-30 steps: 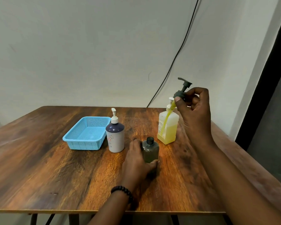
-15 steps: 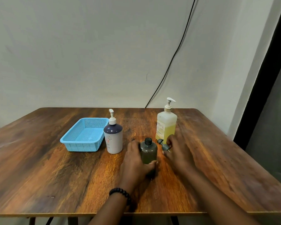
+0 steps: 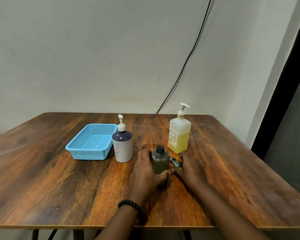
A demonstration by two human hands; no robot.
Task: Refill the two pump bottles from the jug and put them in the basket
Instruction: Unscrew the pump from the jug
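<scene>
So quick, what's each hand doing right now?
Left hand: gripping the open grey bottle.
Right hand: on the pump head lying on the table; grip unclear.

The brown wood-grain surface carries a blue perforated plastic basket; right of it stand a white-and-navy pump bottle, an uncapped olive bottle (its grey pump head lying alongside) and a translucent yellow-liquid pump bottle.

the left hand covers the near left side and base of the dark green bottle. the pump head lies partly hidden behind the right hand, whose fingers are motion-blurred, so its grip on the pump is probably a light pinch. both forearms are cut off by the bottom edge. the print on the yellow bottle's label is too small to read. the table runs past the left and right edges.
</scene>
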